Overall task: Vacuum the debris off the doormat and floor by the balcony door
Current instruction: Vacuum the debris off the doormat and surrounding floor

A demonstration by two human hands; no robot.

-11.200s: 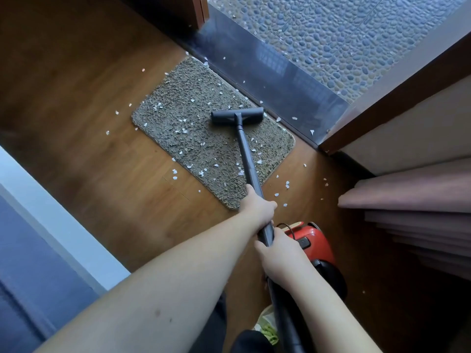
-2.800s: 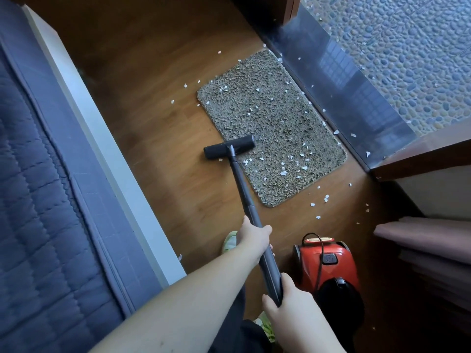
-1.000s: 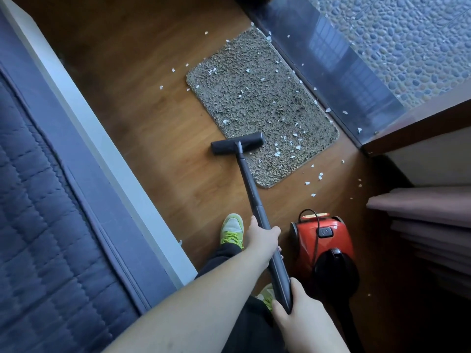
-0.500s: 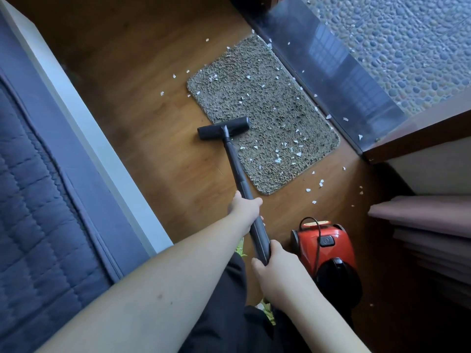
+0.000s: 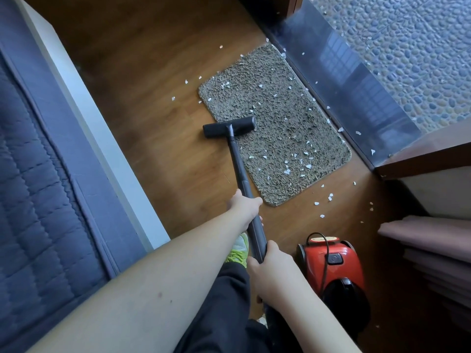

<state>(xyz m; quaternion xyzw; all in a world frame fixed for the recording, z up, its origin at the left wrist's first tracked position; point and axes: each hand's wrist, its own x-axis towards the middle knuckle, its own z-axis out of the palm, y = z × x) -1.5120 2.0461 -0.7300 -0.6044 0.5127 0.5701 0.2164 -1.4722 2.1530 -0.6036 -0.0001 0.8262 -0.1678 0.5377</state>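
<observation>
A shaggy grey-brown doormat (image 5: 275, 118) lies on the wooden floor beside the balcony door's dark threshold (image 5: 339, 80). White debris flakes (image 5: 298, 161) dot the mat, mostly its near right part, and the floor (image 5: 323, 200) off its near corner. The black vacuum head (image 5: 229, 126) straddles the mat's left edge. My left hand (image 5: 243, 207) grips the dark wand (image 5: 238, 161) midway. My right hand (image 5: 270, 268) grips it lower down.
The red canister vacuum (image 5: 331, 261) stands on the floor to my right. A blue quilted bed (image 5: 38, 187) with a white frame runs along the left. Folded pinkish fabric (image 5: 430, 238) sits at the right. My green shoe (image 5: 239, 248) shows beneath the wand.
The vacuum head was pushed forward along the mat's left edge from its near part a second ago, and both arms have extended. Since half a second ago it has hardly shifted.
</observation>
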